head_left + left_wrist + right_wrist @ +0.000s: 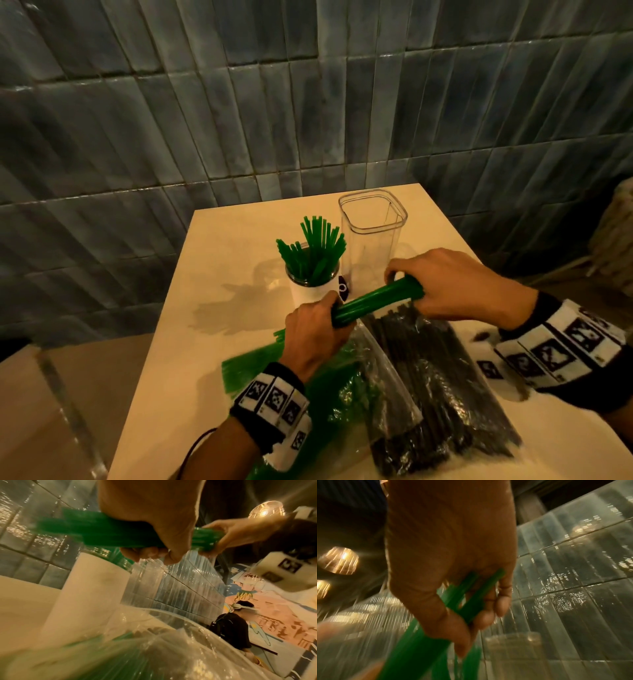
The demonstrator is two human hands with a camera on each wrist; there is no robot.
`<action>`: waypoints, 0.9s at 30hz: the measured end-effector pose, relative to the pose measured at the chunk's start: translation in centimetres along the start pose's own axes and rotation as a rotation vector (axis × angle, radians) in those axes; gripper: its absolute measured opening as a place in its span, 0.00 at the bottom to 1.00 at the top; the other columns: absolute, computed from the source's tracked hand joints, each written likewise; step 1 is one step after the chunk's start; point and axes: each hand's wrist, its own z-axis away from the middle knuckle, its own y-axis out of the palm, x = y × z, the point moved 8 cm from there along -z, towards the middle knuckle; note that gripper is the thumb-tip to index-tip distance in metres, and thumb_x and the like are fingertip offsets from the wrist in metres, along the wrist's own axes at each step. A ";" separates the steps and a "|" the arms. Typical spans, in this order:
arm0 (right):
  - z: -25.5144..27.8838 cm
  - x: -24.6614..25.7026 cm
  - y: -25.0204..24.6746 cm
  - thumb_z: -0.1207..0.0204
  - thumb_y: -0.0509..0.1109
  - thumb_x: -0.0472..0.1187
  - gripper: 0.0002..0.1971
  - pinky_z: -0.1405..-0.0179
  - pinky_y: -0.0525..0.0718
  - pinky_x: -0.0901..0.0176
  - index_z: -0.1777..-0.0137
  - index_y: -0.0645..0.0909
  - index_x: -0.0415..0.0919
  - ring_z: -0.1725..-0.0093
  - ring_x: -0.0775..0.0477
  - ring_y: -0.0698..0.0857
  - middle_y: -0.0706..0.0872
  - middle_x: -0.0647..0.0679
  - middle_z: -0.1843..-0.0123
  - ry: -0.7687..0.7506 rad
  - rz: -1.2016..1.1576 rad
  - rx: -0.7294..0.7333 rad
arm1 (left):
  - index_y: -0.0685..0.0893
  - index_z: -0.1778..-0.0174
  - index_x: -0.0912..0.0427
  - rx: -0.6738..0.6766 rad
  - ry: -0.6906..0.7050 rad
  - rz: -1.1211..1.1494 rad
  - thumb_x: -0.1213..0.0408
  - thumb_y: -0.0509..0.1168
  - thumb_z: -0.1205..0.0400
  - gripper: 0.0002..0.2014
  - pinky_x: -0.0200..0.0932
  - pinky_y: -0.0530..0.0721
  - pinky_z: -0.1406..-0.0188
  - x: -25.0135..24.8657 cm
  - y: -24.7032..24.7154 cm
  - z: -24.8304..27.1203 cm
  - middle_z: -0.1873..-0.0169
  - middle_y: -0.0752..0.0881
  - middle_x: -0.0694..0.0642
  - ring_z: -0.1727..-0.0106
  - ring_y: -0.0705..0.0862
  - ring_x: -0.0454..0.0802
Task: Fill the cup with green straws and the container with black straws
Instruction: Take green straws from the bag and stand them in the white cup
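My left hand (313, 334) and right hand (442, 286) each curl around one end of a green straw bundle (376, 301), held level above the counter (239, 240). Just behind it, the cup (313, 287) already holds green straws; the clear container (373, 233) beside it stands empty. Black straws (438, 377) lie bagged below my hands.

Cup (313, 291) base behind left hand (315, 337)
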 end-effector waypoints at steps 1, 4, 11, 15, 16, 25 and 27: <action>0.1 0.2 -0.5 0.30 0.71 0.41 0.23 0.59 0.82 0.63 0.37 0.72 0.58 0.56 0.57 0.81 0.83 0.55 0.52 -0.004 -0.112 -0.007 | 0.77 0.49 0.52 -0.016 -0.014 0.034 0.51 0.66 0.21 0.11 0.38 0.82 0.55 0.4 0.0 0.2 0.59 0.85 0.46 0.64 0.80 0.41; 0.0 2.5 -1.4 0.34 0.79 0.45 0.27 0.57 0.78 0.78 0.36 0.73 0.57 0.52 0.63 0.80 0.80 0.61 0.49 -0.073 -0.447 -0.048 | 0.80 0.56 0.51 -0.090 0.012 0.145 0.50 0.69 0.23 0.09 0.31 0.73 0.69 0.6 -0.1 0.8 0.70 0.80 0.43 0.74 0.74 0.35; -1.1 4.2 -2.4 0.41 0.78 0.61 0.34 0.40 0.82 0.63 0.35 0.67 0.64 0.42 0.63 0.80 0.78 0.59 0.38 -0.046 -0.899 -0.458 | 0.85 0.57 0.52 -0.184 -0.090 0.497 0.49 0.67 0.29 0.12 0.39 0.84 0.68 0.6 0.5 1.0 0.69 0.87 0.47 0.71 0.83 0.41; -1.4 3.4 -0.5 0.47 0.85 0.50 0.47 0.38 0.81 0.54 0.30 0.61 0.61 0.37 0.55 0.83 0.84 0.52 0.38 -0.024 -1.424 -0.443 | 0.84 0.64 0.51 -0.216 -0.106 0.620 0.60 0.71 0.27 0.02 0.34 0.77 0.75 0.6 -0.5 0.8 0.76 0.83 0.47 0.76 0.78 0.40; -1.6 4.2 0.4 0.47 0.82 0.47 0.44 0.41 0.83 0.55 0.30 0.64 0.58 0.40 0.55 0.85 0.87 0.52 0.42 -0.036 -1.456 -0.370 | 0.85 0.63 0.52 -0.201 -0.088 0.656 0.62 0.71 0.27 0.01 0.38 0.81 0.73 0.1 -0.6 0.8 0.74 0.85 0.48 0.74 0.81 0.40; -3.5 3.8 0.3 0.30 0.65 0.53 0.15 0.57 0.82 0.57 0.66 0.75 0.41 0.76 0.56 0.74 0.72 0.56 0.81 0.085 -1.710 -0.654 | 0.79 0.49 0.53 -0.182 -0.010 0.607 0.56 0.76 0.30 0.17 0.32 0.82 0.61 -2.6 -1.4 -0.4 0.60 0.83 0.45 0.62 0.82 0.37; -4.1 3.6 -2.0 0.26 0.64 0.50 0.12 0.59 0.82 0.59 0.63 0.75 0.42 0.78 0.58 0.73 0.72 0.56 0.81 0.044 -1.684 -0.708 | 0.70 0.37 0.52 -0.327 0.014 0.512 0.44 0.74 0.34 0.33 0.38 0.81 0.45 -2.0 -2.7 -0.9 0.42 0.76 0.51 0.43 0.77 0.44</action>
